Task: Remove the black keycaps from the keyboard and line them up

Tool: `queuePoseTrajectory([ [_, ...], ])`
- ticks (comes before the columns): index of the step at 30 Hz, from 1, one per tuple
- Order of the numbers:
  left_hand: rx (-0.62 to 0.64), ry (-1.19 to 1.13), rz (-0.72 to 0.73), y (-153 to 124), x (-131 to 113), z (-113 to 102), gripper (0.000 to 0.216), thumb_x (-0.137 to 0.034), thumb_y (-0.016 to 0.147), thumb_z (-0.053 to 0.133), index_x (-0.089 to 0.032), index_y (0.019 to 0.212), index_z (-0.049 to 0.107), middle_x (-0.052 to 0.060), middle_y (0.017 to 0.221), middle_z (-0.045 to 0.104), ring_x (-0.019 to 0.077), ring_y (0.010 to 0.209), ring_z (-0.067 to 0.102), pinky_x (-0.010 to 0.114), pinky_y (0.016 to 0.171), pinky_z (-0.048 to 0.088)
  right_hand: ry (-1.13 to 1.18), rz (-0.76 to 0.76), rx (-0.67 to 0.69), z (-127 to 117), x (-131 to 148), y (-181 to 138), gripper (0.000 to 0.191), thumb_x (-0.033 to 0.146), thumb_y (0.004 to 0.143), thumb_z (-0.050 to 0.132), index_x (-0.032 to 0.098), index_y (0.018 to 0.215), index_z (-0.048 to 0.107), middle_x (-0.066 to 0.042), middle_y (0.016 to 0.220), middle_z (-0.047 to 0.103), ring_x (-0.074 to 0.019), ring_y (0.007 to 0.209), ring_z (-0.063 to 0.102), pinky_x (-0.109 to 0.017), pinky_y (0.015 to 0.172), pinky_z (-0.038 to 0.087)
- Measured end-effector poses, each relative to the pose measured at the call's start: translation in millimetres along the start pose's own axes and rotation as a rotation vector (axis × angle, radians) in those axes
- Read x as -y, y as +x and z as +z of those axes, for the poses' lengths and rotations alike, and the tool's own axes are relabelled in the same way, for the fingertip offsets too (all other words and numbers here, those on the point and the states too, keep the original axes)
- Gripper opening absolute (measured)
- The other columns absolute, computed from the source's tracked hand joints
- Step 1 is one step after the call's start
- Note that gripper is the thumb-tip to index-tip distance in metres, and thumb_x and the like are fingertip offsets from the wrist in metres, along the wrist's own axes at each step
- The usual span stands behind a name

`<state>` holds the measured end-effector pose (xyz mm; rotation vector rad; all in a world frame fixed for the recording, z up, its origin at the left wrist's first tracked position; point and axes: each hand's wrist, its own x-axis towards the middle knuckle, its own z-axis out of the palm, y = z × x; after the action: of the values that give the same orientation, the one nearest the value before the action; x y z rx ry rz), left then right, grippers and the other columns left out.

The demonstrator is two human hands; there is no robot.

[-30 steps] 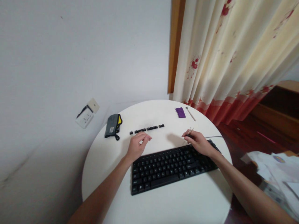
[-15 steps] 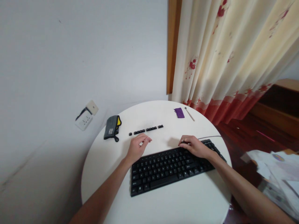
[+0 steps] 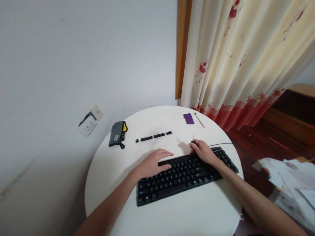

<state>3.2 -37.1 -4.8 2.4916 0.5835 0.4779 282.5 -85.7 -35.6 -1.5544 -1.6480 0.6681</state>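
Note:
A black keyboard (image 3: 169,178) lies slightly slanted on the round white table (image 3: 187,213). My right hand (image 3: 202,151) is closed above its upper edge, right of the middle. Between thumb and fingers it pinches a keycap puller (image 3: 194,135), whose thin wire prongs stick up away from the keys. Over the keyboard's upper left part, my left hand (image 3: 155,163) is open, fingers stretched to the right and thumb apart. Beyond it, black keycaps (image 3: 159,135) stand in a row of small groups, with a single keycap (image 3: 137,140) at the left end.
A grey pouch (image 3: 117,133) with a yellow patch lies at the table's left edge. At the far right are a purple cloth (image 3: 188,118) and a thin brush (image 3: 199,120). Wall sockets (image 3: 88,126) sit on the left; papers (image 3: 285,183) are piled beyond the right edge.
My left hand has moved right and opened out over the keyboard's top edge. My right hand has turned slightly, and the puller's wire prongs now show above it.

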Motion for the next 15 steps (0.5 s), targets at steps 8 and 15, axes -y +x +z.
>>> queuePoseTrajectory([
  [8,0.254,0.147,0.025,-9,-30,25,0.103,-0.058,0.063,0.073,-0.029,0.149,0.023,0.009,0.156,0.021,0.0368,0.139,0.024,0.050,0.111,0.024,0.182,0.076,-0.116,-2,4,22,0.034,0.043,0.091,0.046,0.015,0.076,0.060,-0.005,0.061,0.067,-0.0168,0.058,0.063,-0.026,0.061,0.048],
  [15,0.327,0.285,-0.047,-16,-33,26,0.111,-0.047,0.061,0.071,-0.019,0.151,0.012,0.013,0.156,0.018,0.0353,0.141,0.018,0.047,0.114,0.018,0.351,0.035,-0.245,9,41,47,0.036,0.047,0.089,0.050,0.013,0.079,0.062,-0.006,0.061,0.067,-0.0154,0.056,0.062,-0.025,0.058,0.049],
])
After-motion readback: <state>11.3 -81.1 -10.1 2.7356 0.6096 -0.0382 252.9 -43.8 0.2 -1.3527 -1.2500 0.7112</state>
